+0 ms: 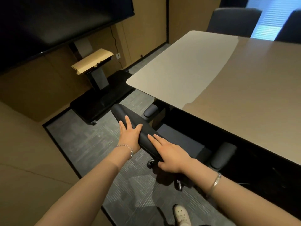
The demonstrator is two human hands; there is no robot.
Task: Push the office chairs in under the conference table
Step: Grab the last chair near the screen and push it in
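A black office chair (123, 114) stands at the near side of the beige conference table (236, 88), its backrest top edge towards me. Its two armrests (150, 110) (223, 154) sit at the table's edge, and the seat lies partly under the tabletop. My left hand (130, 136) rests flat on the backrest's top with the thumb hooked over the front. My right hand (169, 154) grips the same edge further right, fingers on top and thumb underneath. A caster shows below the backrest.
A large dark screen (48, 25) on a wheeled stand (97, 101) stands at the left, close to the table's end. Two more dark chairs (234, 20) sit at the far side. Grey carpet (91, 144) runs between wall and table. My white shoe (181, 214) is at the bottom.
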